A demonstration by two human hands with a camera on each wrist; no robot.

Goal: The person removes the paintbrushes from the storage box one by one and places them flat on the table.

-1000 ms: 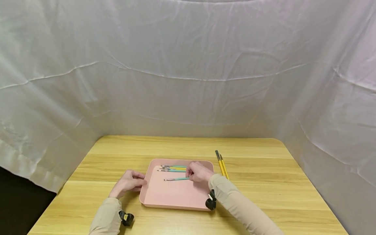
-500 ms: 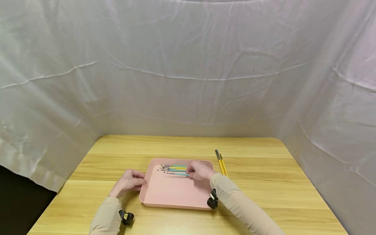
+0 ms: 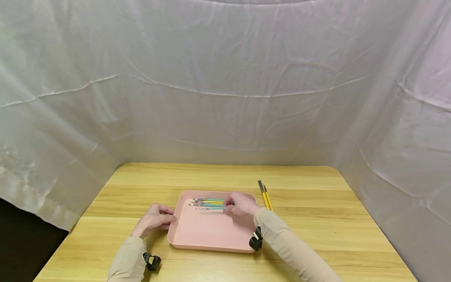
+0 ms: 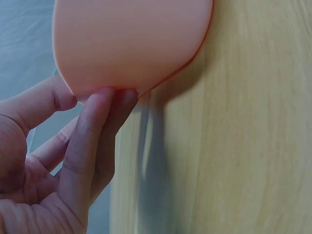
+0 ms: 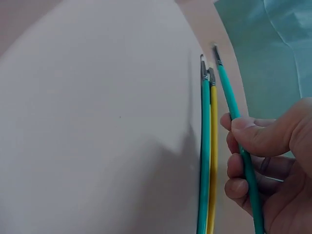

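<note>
My left hand (image 3: 153, 220) pinches the left wall of a pink tray (image 3: 211, 233). In the left wrist view its fingertips (image 4: 127, 95) press on the outer face of the tray wall (image 4: 131, 44). Over the tray's right half, my right hand (image 3: 241, 204) holds a teal-handled paintbrush (image 5: 227, 91) between thumb and fingers, bristles pointing left in the head view. Beside it in the tray, a teal paintbrush (image 5: 205, 146) and a yellow paintbrush (image 5: 213, 112) lie close together in the right wrist view. Several brushes lie in this row along the far wall, their handle ends hidden by my right hand.
Two yellow-handled brushes (image 3: 266, 197), one with a broad dark head, lie on the wooden table (image 3: 317, 219) to the right of the tray. A grey curtain (image 3: 225, 117) hangs around the table's back and sides. Each wrist carries a small black camera (image 3: 152, 261).
My right hand has moved slightly toward the tray's far side, bringing the held teal paintbrush closer to the row of brushes. The left hand stays at the tray wall.
</note>
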